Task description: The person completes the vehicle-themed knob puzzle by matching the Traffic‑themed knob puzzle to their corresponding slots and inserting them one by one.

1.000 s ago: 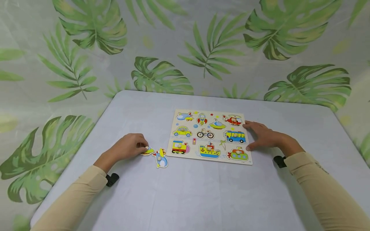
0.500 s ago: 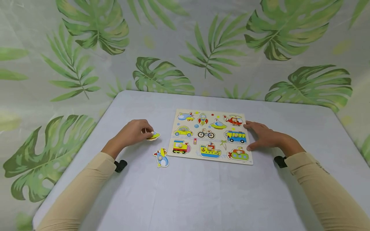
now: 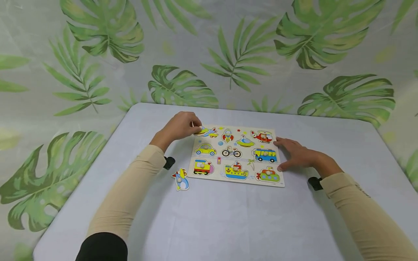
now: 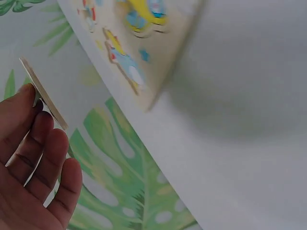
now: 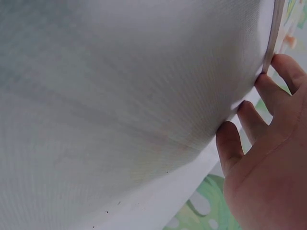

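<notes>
A wooden knob puzzle board (image 3: 219, 173) lies flat on the table, its recesses mostly filled with vehicle pieces. My left hand (image 3: 181, 126) pinches the flying saucer piece (image 3: 202, 131) by its knob, over the board's far left corner. There the piece overlaps the airplane recess (image 3: 213, 132); in the left wrist view it is edge-on, above the table. The saucer recess (image 3: 245, 141) shows no knob. My right hand (image 3: 298, 155) rests at the board's right edge, fingers spread and relaxed; the right wrist view has its fingertips (image 5: 283, 64) against that edge.
A loose airplane piece (image 3: 181, 180) lies on the table left of the board's near corner. White cloth covers the table (image 3: 215, 224). A leaf-patterned curtain (image 3: 241, 47) hangs behind the far edge.
My left hand has lifted the flying saucer piece from beside the airplane piece and carried it away and rightward to the board's far left corner. My right hand stays in place.
</notes>
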